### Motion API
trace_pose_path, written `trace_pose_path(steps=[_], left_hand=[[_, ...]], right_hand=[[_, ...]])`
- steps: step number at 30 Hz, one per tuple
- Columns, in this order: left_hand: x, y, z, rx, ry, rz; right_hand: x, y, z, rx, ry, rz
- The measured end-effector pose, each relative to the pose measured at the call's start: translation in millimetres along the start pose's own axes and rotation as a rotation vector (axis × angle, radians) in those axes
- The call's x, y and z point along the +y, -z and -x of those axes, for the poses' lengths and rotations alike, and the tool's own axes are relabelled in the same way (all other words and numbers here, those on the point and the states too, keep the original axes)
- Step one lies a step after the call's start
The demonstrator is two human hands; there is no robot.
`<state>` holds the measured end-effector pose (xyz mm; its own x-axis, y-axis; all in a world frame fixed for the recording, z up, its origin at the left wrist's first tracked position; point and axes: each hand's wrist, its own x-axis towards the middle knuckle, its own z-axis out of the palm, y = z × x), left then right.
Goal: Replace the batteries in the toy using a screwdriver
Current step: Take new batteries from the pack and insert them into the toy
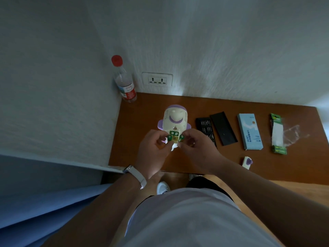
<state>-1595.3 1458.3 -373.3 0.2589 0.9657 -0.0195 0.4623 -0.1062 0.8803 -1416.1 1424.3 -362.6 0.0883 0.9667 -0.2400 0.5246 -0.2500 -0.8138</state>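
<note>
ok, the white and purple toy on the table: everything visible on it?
Rounded white plastic toy with purple trim and a perforated patch, resting on the brown wooden table near the wall corner. Its battery compartment is open toward the camera, green battery ends showing inside. The left hand pinches one green cylindrical battery at the compartment's edge; the right hand pinches another beside it. Hands hide the toy's near end.

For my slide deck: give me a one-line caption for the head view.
Left hand and right hand pinch green batteries at the open compartment of the toy.
</note>
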Motion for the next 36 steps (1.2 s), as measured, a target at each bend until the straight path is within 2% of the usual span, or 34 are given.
trace_pose_path(steps=[4, 12, 22, 30, 36], left_hand=[[1.1, -4.9, -4.7, -0.017, 0.003, -0.016], [-12.7, -13.1, -7.8, -0.04, -0.08, -0.212], [-18.4, -16.2, -10.4, -0.026, -0.09, -0.212], [-21.9, -16.8, -10.6, -0.027, -0.065, -0.146], [-24.5, -17.6, -15.5, 0.022, 0.009, -0.06]], right_hand=[[-4.3, -0.5, -5.1, 0.008, 0.028, 0.027], [-6.0, -7.6, -9.1, -0.003, 0.108, 0.169], [4.6, -9.9, -12.6, 0.013, 0.174, 0.282], [11.4, -10.0, -13.9, 0.015, 0.156, 0.229], [20.4, -10.0, -15.3, 0.073, 0.026, 0.02]])
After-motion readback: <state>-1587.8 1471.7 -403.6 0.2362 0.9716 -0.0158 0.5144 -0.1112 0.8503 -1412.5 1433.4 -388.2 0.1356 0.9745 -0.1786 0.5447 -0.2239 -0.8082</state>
